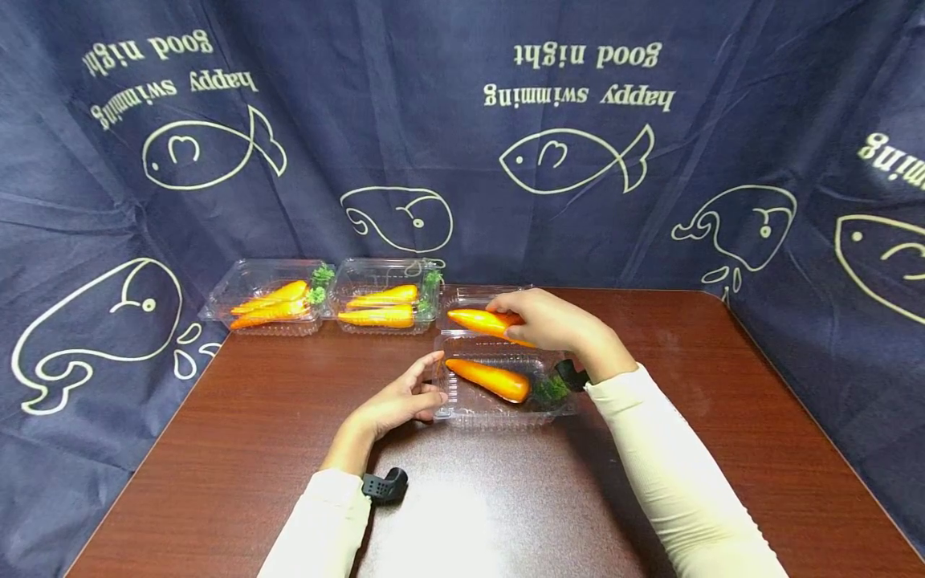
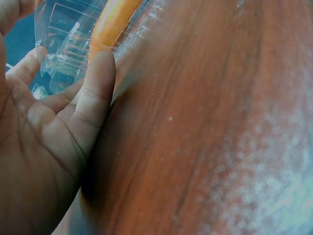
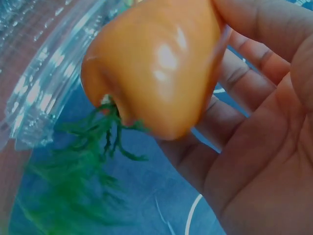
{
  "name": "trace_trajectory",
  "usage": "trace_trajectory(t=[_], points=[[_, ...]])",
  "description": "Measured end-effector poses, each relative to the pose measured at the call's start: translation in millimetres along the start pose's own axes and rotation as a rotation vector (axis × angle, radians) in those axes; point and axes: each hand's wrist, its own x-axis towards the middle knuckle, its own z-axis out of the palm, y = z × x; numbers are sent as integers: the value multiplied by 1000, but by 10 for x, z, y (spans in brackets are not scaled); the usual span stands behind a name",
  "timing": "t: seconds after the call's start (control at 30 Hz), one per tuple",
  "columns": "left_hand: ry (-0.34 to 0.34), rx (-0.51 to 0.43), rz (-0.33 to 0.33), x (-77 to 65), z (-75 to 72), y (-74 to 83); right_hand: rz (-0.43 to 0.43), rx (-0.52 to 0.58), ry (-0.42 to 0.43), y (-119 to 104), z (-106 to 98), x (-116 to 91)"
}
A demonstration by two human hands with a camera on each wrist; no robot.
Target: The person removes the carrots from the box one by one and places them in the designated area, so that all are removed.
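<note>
The right hand [image 1: 542,321] has its thumb and fingers closed round one carrot [image 1: 473,321], holding it by the thick end, in front of the lid [image 1: 491,294] at the far side of the open box [image 1: 499,418]. The held carrot's greens [image 3: 73,186] hang loose below the grip. A second carrot [image 1: 491,380] lies in the box, tip to the left, greens [image 1: 551,389] to the right.

The left hand [image 1: 401,401] is at the box's left end, thumb and forefinger spread apart and reaching its edge, not clenched; I cannot tell how firmly they press.

The likeliest trouble is slipping: the carrot looks smooth and is held at one end, so its tip could swing down and knock the lid or the other carrot. The box looks thin and light; a bump could slide it over the glossy table [image 1: 289,433] if the left hand presses weakly. Loose greens could also catch under the lid's rim.
</note>
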Motion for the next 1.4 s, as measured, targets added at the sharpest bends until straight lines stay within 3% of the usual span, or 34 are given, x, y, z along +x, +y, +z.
trace_trajectory(t=[0.37,0.63,1.03,1.4], points=[[-7,-18,13,1,2,-14,20,-12,47,88,-59,-111],[-10,-25,15,-7,1,-9,90,-2,23,202,-31,-172],[-1,-27,13,-4,1,6,45,-42,39,364,45,-266],[-19,29,15,9,-24,-3,42,-36,84,524,77,-407]])
